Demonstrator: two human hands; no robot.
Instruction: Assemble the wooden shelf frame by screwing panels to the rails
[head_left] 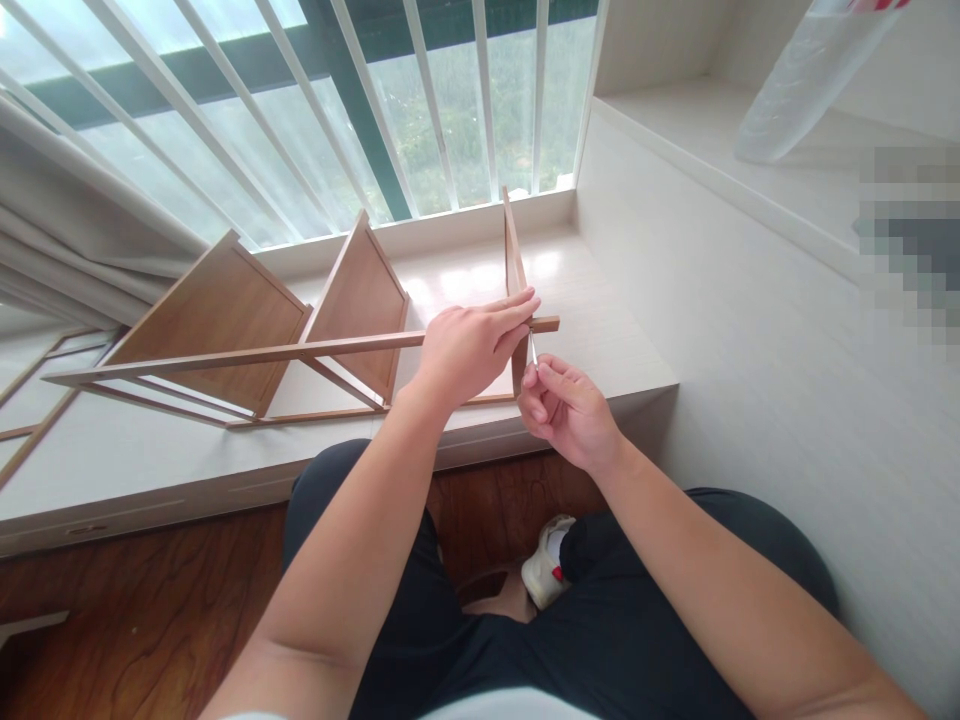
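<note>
A brown wooden shelf frame (225, 330) lies on its side on the pale window ledge (600, 330), its panels standing up. My left hand (469, 345) rests flat on the frame's long top rail (352, 346), fingers pressing near its right end by the rightmost panel (514, 255). My right hand (566, 410) sits just below that corner and pinches a small thin metal tool (532, 347) that points up into the joint.
A barred window (420, 110) and a grey curtain (67, 240) lie behind the ledge. A white wall step rises at the right with a clear plastic bag (802, 80) on it. Dark wooden floor (127, 600), my legs and a white shoe (544, 565) lie below.
</note>
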